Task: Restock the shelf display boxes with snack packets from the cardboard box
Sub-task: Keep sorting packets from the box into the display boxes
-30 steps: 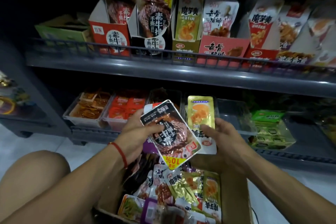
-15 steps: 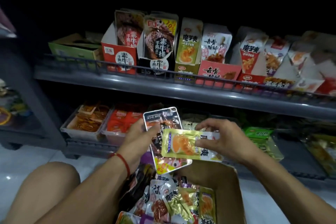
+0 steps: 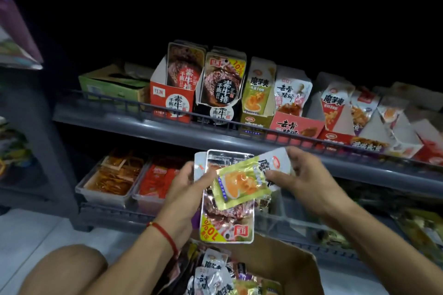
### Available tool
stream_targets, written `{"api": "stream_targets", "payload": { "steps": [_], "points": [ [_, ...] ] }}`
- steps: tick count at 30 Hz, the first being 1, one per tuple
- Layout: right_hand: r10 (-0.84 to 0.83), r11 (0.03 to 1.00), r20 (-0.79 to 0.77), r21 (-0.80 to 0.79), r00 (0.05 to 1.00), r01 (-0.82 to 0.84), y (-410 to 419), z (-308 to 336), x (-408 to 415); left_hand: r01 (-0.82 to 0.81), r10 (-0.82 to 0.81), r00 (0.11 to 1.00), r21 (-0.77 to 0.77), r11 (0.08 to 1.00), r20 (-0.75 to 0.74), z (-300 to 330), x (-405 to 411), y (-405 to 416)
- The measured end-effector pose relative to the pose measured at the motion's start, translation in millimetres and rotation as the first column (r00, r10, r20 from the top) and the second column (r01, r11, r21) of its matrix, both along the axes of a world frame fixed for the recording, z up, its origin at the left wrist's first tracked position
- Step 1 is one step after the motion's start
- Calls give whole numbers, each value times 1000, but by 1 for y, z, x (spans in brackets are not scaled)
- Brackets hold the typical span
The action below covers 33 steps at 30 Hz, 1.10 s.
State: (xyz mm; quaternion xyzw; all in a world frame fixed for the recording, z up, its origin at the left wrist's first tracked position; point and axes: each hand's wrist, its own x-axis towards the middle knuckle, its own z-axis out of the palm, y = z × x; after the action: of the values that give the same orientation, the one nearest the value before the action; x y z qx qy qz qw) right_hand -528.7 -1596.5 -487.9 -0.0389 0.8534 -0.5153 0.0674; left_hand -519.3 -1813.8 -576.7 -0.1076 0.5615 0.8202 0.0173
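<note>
The left hand (image 3: 185,189) grips a stack of steak packets (image 3: 227,220), thumb on the front, the top one upside down. The right hand (image 3: 304,182) pinches the white end of a yellow packet (image 3: 242,181), which lies tilted across the front of the stack. A red string (image 3: 165,235) is around the left wrist.

Below the hands the cardboard box (image 3: 287,268) stands open, with many mixed packets (image 3: 215,273) inside, at the bottom edge of the view.

Behind the hands, on the lower shelf (image 3: 115,211), two clear trays (image 3: 105,182) sit at its left end with orange and red snacks.

On the upper shelf (image 3: 143,124) the display boxes stand in a row along the front rail: a green box (image 3: 112,86) at the left end, then a red box (image 3: 172,103), a black box (image 3: 218,112), a yellow box (image 3: 256,122), a pink box (image 3: 294,127) and more boxes toward the right end. Packets stand upright in them.
</note>
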Motion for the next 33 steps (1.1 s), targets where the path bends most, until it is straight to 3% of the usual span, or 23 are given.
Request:
{"api": "stream_targets", "payload": {
  "steps": [4, 7, 10, 15, 20, 27, 33],
  "points": [
    [29, 985, -231, 174, 973, 12, 0, 58, -35, -87, 90, 995, 73, 994, -38, 5, -5, -10],
    [-3, 971, -422, 217, 906, 105, 2, 103, -63, -101, 102, 995, 125, 987, -3, 4, -7, -15],
    [-3, 927, -520, 319, 854, 197, 4, 135, -99, -110, 109, 994, 133, 985, 17, 5, -6, -16],
    [179, 713, -562, 640, 808, 287, -15, 144, -164, -129, 126, 992, 130, 983, 30, 10, -8, -21],
    [391, 492, -473, 832, 790, 255, -33, 116, -207, -133, 130, 991, 105, 985, 37, 8, -11, -25],
    [480, 341, -588, 809, 651, 479, -34, 88, -230, -133, 130, 991, 108, 985, 32, 8, -14, -28],
    [442, 291, -643, 763, 626, 578, -44, 85, -217, -162, 162, 987, 101, 982, -1, 11, -15, -27]
  ]
}}
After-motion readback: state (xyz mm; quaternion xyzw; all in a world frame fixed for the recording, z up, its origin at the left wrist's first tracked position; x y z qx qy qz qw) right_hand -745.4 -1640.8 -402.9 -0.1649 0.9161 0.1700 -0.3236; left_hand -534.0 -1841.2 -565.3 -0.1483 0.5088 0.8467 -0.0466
